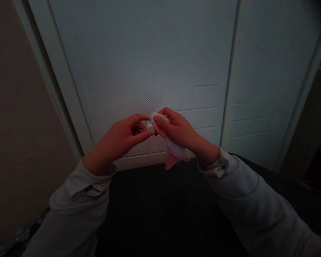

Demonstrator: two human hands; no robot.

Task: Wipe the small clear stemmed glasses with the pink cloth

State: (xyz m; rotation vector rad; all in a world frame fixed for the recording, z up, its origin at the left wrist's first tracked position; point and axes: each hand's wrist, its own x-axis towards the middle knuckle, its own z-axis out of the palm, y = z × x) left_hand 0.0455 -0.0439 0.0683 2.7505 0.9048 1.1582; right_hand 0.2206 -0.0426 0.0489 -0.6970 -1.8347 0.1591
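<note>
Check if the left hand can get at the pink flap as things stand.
Likely yes. The flap hangs below the right hand, which grips the soft piece higher up. Nothing visible blocks the left hand from below, though whether its fingers are free is unclear.

Your right hand covers part of the pink-and-white soft item, and you cannot tell what the tiny pale piece beside your left hand is; both your sleeves run off the bottom edge, and the small glints at lower left are too blurred to name
</note>
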